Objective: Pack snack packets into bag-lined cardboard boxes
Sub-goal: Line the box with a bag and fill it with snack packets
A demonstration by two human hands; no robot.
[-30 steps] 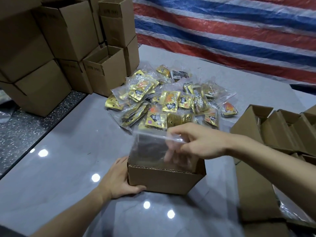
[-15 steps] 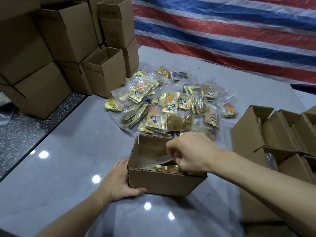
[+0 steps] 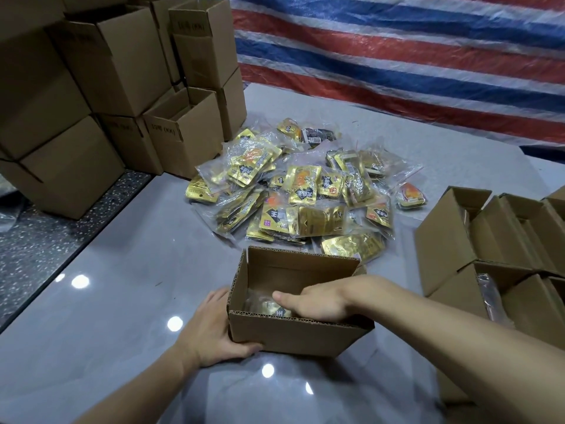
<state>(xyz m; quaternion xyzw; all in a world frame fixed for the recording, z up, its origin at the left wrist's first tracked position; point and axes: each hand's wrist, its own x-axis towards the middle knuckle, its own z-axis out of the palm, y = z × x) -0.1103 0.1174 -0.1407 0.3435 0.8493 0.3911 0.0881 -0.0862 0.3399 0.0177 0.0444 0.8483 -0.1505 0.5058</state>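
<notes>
Desk (image 3: 122,301): pile (image 3: 305,194) mostly unpacked. My left hand (image 3: 211,332) grips box (image 3: 290,332); right hand (image 3: 321,301) inside atop packets (image 3: 269,307), fingers hidden, grip unclear.

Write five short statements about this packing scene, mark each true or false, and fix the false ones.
1. The left hand grips the open box at its corner. True.
2. The right hand reaches into the pile of packets. False: it is down inside the box.
3. The pile lies on the table beyond the box. True.
4. The box top is taped shut. False: it stands open.
5. The tarp behind is plain green. False: it has red, blue and white stripes.
</notes>
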